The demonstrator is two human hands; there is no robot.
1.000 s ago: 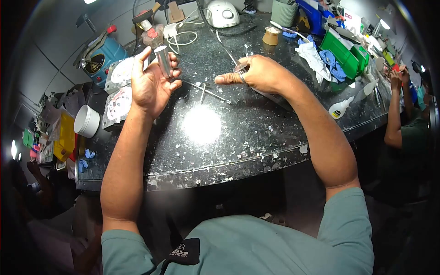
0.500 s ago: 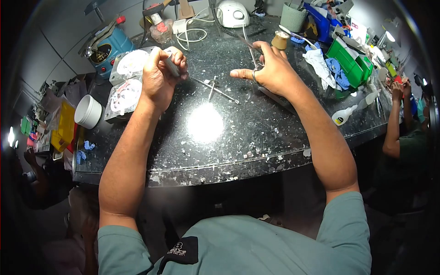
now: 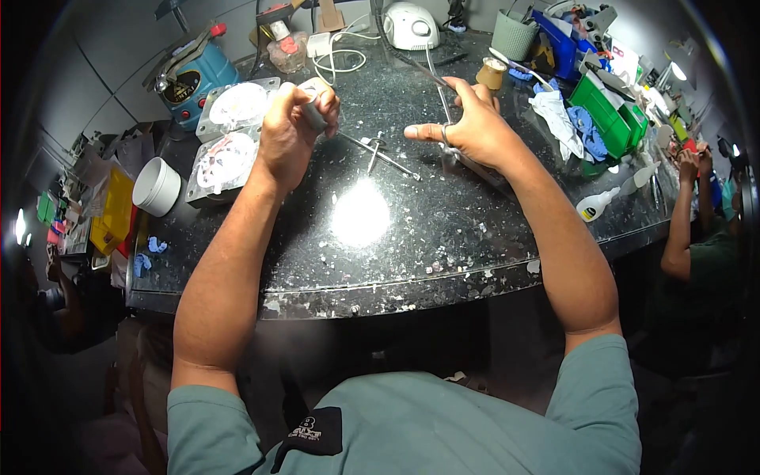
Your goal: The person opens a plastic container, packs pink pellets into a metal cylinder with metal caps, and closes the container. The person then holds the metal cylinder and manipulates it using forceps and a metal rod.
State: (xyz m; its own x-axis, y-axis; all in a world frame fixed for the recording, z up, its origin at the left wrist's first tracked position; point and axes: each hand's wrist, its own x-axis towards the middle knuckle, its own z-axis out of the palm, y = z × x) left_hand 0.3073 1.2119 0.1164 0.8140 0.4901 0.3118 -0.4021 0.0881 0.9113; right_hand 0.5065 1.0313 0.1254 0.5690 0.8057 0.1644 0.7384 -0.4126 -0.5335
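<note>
My left hand point(image 3: 291, 134) is raised over the back of the bench, fingers wrapped round a small pale grey block point(image 3: 315, 117); most of the block is hidden. To the right, my right hand point(image 3: 480, 131) is open, thumb stretched out well apart from the other fingers. A white cord point(image 3: 434, 75) and a dark cable point(image 3: 412, 62) run down to it. A long metallic handpiece point(image 3: 475, 165) shows partly beneath the palm; a firm grip on it is not visible. Two thin metal hand tools point(image 3: 388, 158) lie crossed on the bench between my hands.
Two metal flask halves point(image 3: 207, 178) filled with pale material sit left, by a white tub point(image 3: 157, 188) and a blue machine point(image 3: 198, 83). A white control box point(image 3: 412, 28) stands behind. Right are a wooden-looking pot point(image 3: 491, 73), a green bin point(image 3: 602, 115) and a small bottle point(image 3: 595, 204).
My left hand has moved to the right with the grey block, turning slightly. My right hand stays in nearly the same place with its thumb still spread.
</note>
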